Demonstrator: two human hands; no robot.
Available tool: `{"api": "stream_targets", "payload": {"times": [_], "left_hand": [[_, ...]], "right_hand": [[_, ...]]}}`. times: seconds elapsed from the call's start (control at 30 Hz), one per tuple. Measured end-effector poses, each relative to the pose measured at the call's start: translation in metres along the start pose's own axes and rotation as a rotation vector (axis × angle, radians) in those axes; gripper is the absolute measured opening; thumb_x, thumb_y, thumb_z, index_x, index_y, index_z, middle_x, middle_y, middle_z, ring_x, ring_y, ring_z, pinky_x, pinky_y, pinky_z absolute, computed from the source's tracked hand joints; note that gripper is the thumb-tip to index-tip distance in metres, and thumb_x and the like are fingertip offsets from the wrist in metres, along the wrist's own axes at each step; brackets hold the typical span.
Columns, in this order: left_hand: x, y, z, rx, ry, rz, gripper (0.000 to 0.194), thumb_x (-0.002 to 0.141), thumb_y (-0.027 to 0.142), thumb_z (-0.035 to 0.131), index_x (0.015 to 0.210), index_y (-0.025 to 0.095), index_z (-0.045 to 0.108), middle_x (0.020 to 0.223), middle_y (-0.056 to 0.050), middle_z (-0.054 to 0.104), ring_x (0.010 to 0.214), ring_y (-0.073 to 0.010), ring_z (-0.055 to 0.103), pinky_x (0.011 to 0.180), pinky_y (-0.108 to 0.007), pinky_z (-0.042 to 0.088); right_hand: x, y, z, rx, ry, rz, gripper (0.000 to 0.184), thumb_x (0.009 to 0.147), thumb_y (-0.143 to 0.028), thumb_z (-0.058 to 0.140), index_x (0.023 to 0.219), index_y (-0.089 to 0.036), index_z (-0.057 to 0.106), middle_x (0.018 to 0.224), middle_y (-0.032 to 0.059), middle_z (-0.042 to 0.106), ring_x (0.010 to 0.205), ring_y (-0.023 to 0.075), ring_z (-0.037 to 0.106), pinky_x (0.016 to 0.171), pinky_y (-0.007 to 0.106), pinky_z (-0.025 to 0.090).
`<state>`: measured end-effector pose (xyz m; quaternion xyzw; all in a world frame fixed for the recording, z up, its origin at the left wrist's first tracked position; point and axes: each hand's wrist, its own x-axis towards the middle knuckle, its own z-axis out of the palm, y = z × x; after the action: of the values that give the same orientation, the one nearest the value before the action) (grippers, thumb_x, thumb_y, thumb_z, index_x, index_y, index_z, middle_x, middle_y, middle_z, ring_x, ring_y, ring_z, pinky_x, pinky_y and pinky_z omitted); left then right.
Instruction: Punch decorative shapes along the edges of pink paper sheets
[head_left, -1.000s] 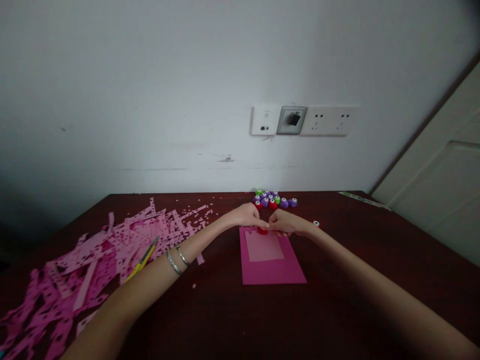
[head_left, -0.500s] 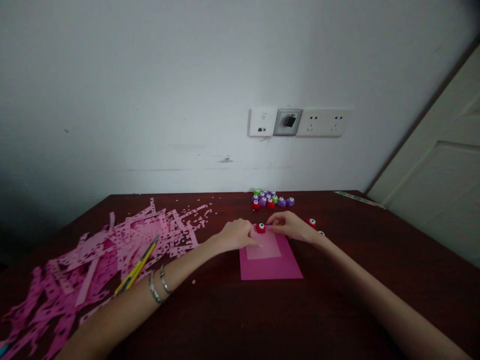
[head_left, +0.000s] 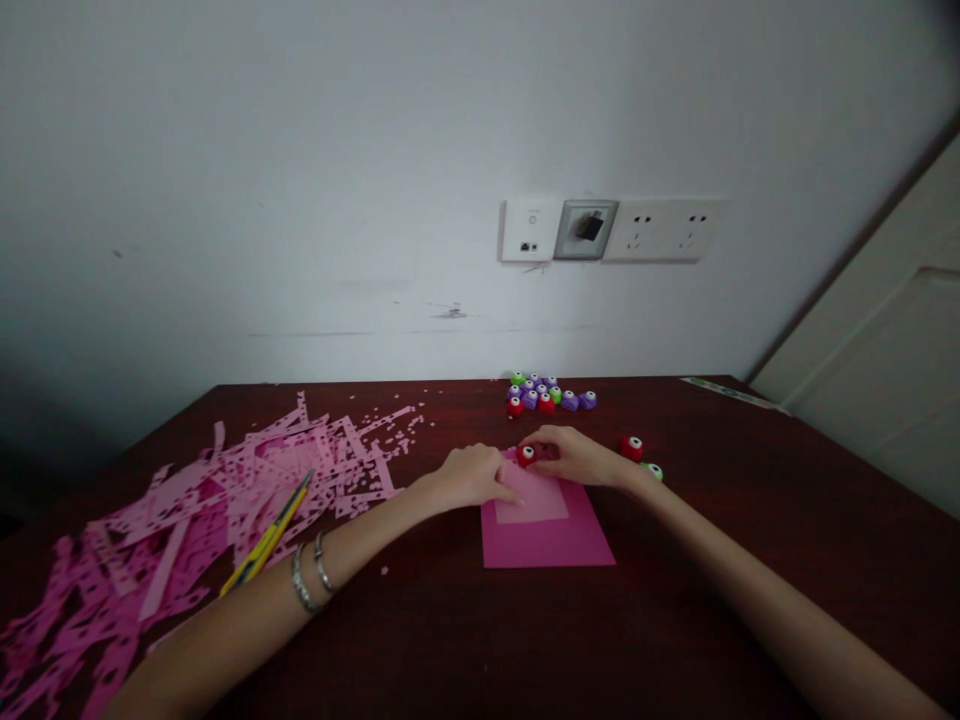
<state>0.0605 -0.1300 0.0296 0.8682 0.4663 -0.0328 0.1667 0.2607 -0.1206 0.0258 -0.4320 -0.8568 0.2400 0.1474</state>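
Observation:
A small red craft punch (head_left: 526,455) with a white, eye-like button sits at the far edge of a light pink sheet (head_left: 534,502). My right hand (head_left: 574,457) is closed around the punch from the right, thumb in front and fingers behind. My left hand (head_left: 474,476) grips the left edge of the light pink sheet, its thumb lying on top and its other fingers curled. Under that sheet lies a larger, darker pink sheet (head_left: 547,548). Beside my right wrist stand another red punch (head_left: 630,447) and a green one (head_left: 654,471), the latter partly hidden.
Several purple, green and red punches (head_left: 541,392) cluster near the wall. Pink punched paper strips (head_left: 187,530) are heaped at the left, with a yellow utility knife (head_left: 268,535) on them and confetti (head_left: 397,435) beyond. A flat strip (head_left: 735,394) lies far right.
My right hand has shifted slightly left and closed around the red punch, which has turned a little. My left hand stays at the sheet's left edge. The camera view has shifted slightly.

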Motion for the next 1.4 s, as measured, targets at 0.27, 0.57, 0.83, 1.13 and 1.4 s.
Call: {"api": "stream_targets", "payload": {"times": [0.27, 0.57, 0.83, 1.13, 1.4], "left_hand": [[-0.002, 0.0, 0.001, 0.025, -0.005, 0.033, 0.051, 0.059, 0.068, 0.055, 0.07, 0.019, 0.064, 0.071, -0.006, 0.062, 0.066, -0.0188, 0.054, 0.056, -0.028, 0.037], [-0.009, 0.01, -0.001, 0.013, -0.031, 0.052, 0.05, 0.057, 0.067, 0.057, 0.07, 0.019, 0.063, 0.077, -0.006, 0.063, 0.069, -0.0191, 0.054, 0.059, -0.028, 0.037], [-0.015, 0.014, -0.001, 0.038, -0.049, 0.098, 0.049, 0.061, 0.066, 0.055, 0.07, 0.018, 0.061, 0.076, -0.007, 0.063, 0.067, -0.0198, 0.054, 0.057, -0.028, 0.037], [-0.016, 0.014, -0.002, 0.04, -0.045, 0.125, 0.048, 0.062, 0.065, 0.056, 0.067, 0.018, 0.06, 0.074, -0.005, 0.063, 0.064, -0.0184, 0.055, 0.054, -0.027, 0.035], [-0.016, 0.014, -0.001, 0.042, -0.051, 0.096, 0.046, 0.062, 0.064, 0.056, 0.068, 0.018, 0.062, 0.073, -0.005, 0.064, 0.062, -0.0166, 0.054, 0.053, -0.025, 0.034]], "right_hand": [[-0.003, 0.011, -0.007, 0.06, 0.043, 0.053, 0.023, 0.073, -0.025, 0.059, 0.094, -0.016, 0.063, 0.078, 0.0028, 0.059, 0.066, 0.0129, 0.051, 0.058, 0.023, 0.04], [-0.018, 0.033, -0.043, -0.167, 0.085, 0.168, 0.029, 0.073, -0.04, 0.06, 0.091, -0.019, 0.066, 0.082, 0.006, 0.057, 0.073, 0.0177, 0.051, 0.068, 0.029, 0.04], [-0.028, 0.065, -0.054, -0.332, 0.086, 0.245, 0.036, 0.07, -0.047, 0.062, 0.095, -0.022, 0.068, 0.091, 0.0106, 0.052, 0.09, 0.0264, 0.045, 0.08, 0.036, 0.037], [-0.032, 0.078, -0.053, -0.357, 0.078, 0.27, 0.039, 0.071, -0.048, 0.06, 0.096, -0.02, 0.068, 0.09, 0.0118, 0.052, 0.091, 0.0271, 0.045, 0.082, 0.038, 0.036], [-0.034, 0.075, -0.054, -0.344, 0.092, 0.316, 0.047, 0.067, -0.047, 0.063, 0.104, -0.019, 0.063, 0.091, 0.0109, 0.053, 0.089, 0.0264, 0.049, 0.078, 0.036, 0.04]]}}
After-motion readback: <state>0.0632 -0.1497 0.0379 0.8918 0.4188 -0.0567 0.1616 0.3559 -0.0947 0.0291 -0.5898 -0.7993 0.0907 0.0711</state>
